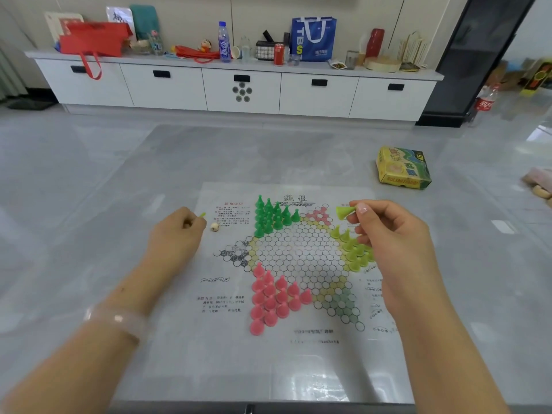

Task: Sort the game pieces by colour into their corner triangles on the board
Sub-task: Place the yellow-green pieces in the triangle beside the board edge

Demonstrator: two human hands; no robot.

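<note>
The board (286, 264) lies flat; its right edge is hidden under the right hand (397, 243), which pinches a yellow-green piece (343, 211) above the yellow-green group (354, 249). Dark green pieces (270, 218) and pink pieces (273, 298) fill two corners. The left hand (176, 234), curled, grips something mostly hidden.

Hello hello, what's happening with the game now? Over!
Right hand pinching a yellow-green piece above the board. Left hand curled round another. Nothing blocking.
</note>
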